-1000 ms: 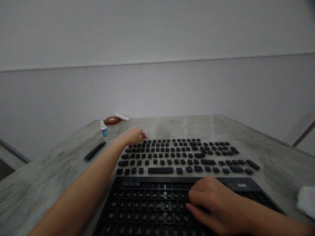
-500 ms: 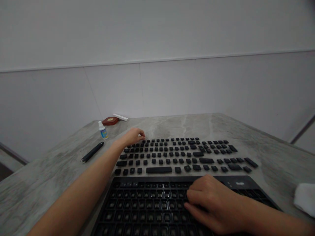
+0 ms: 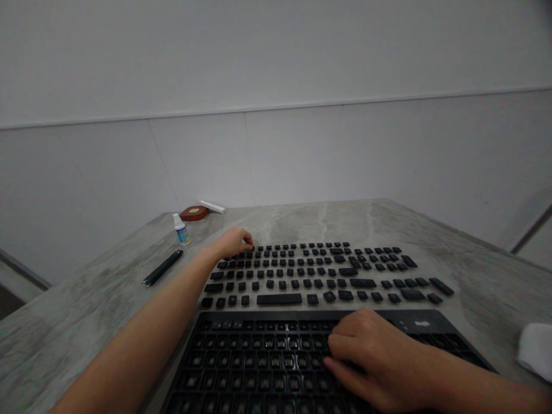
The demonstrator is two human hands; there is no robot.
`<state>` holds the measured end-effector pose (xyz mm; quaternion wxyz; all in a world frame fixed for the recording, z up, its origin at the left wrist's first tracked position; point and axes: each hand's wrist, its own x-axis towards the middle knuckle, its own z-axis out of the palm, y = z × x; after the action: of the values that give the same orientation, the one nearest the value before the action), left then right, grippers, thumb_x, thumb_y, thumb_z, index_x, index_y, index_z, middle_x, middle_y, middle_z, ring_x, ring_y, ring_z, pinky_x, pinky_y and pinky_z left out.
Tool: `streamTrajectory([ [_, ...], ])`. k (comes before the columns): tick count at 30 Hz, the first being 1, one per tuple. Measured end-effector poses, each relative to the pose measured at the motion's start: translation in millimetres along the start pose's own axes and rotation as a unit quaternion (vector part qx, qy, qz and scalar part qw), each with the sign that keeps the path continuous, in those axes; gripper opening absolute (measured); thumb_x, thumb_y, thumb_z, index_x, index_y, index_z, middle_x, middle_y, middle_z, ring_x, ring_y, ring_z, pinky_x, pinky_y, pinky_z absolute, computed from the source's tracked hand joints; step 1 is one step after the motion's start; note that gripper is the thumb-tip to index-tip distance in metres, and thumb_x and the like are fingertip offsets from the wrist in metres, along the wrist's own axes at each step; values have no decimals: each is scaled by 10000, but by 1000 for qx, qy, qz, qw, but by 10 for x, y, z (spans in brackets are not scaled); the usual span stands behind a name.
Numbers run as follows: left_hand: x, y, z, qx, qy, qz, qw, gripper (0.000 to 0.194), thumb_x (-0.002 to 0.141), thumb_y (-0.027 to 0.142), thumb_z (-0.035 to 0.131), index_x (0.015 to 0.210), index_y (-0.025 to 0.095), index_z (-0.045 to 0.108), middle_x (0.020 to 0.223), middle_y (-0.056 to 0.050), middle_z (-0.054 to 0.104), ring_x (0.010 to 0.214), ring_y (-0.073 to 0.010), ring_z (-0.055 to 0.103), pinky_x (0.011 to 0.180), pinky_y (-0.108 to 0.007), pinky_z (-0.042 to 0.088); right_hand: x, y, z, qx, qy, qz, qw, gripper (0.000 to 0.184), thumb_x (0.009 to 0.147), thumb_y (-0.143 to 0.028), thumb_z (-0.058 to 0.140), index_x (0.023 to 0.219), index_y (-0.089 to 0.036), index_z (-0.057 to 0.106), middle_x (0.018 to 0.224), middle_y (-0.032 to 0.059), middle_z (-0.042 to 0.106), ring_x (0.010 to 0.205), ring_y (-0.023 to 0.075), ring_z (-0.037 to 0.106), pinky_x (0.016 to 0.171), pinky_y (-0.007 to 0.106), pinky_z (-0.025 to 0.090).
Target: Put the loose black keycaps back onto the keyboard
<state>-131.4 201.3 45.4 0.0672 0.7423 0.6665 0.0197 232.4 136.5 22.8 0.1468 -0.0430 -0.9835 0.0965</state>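
Observation:
A black keyboard base (image 3: pixel 310 315) with bare key sockets lies in front of me. Behind it, black keycaps are laid out in rows, with a long spacebar keycap (image 3: pixel 279 299) in the nearest row. At the far left end of the back rows, my left hand (image 3: pixel 235 241) pinches a small keycap between thumb and forefinger; the fingertips mostly cover it. My right hand (image 3: pixel 371 351) rests on the right half of the keyboard base, fingers curled under and thumb low. Whatever might be inside those fingers is hidden.
Left of the keycaps are a dark pen-like tool (image 3: pixel 163 268) and a small white spray bottle (image 3: pixel 181 231). Farther back sit a reddish-brown case (image 3: pixel 194 214) and a white bar (image 3: pixel 212 206) near the wall. A white object (image 3: pixel 536 348) lies at the right edge.
My left thumb and forefinger have come together at the far left keycap; a gap showed between them before. My right hand has stayed in place on the keyboard base.

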Motion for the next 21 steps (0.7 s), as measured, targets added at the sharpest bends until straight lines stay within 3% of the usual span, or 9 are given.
streamTrajectory([
  [6,8,20,11,6,13,-1,1000,222,975,312,609,1103,131,632,1088,-75,650,939,-203,652,833,-393,563,4,4,-5,6,-1,1,1000,278,939,-201,415,668,-182,474,578,-1,577,486,98,420,521,303,234],
  [9,-47,74,-132,5,49,0,999,198,972,306,616,1049,125,643,1034,-63,661,903,-191,656,822,-384,561,-3,7,4,4,-5,1,1000,268,936,-197,417,675,-182,478,590,0,588,492,98,424,524,306,240],
  [14,-566,385,-438,-23,144,53,988,67,896,196,677,870,140,701,821,-34,685,820,-188,648,823,-366,523,-3,13,15,-2,-7,2,1000,240,911,-195,424,678,-183,480,588,-3,588,488,99,407,516,311,230],
  [16,-895,564,-367,-47,162,104,980,48,893,192,669,873,172,707,876,-29,704,868,-179,643,835,-326,508,1,19,17,3,-13,1,1000,246,910,-207,426,670,-184,474,579,-3,582,482,100,394,511,314,222],
  [18,-1208,721,-158,-78,179,157,968,89,910,210,651,832,176,677,885,-21,702,880,-161,640,830,-296,508,3,26,19,11,-13,4,1000,259,917,-212,423,665,-183,471,576,-1,580,483,100,391,514,312,221],
  [20,-1446,824,108,-160,288,217,919,70,937,136,598,911,165,656,935,-43,690,880,-151,637,802,-288,512,2,33,20,19,-11,5,1000,262,922,-213,424,667,-183,474,577,1,578,486,101,393,518,308,224],
  [21,-1525,853,228,-173,303,223,910,97,939,97,582,945,170,646,956,-42,681,879,-141,631,790,-277,508,1,35,20,23,-11,5,1000,260,922,-213,426,670,-182,477,578,3,578,487,100,393,520,304,227],
])
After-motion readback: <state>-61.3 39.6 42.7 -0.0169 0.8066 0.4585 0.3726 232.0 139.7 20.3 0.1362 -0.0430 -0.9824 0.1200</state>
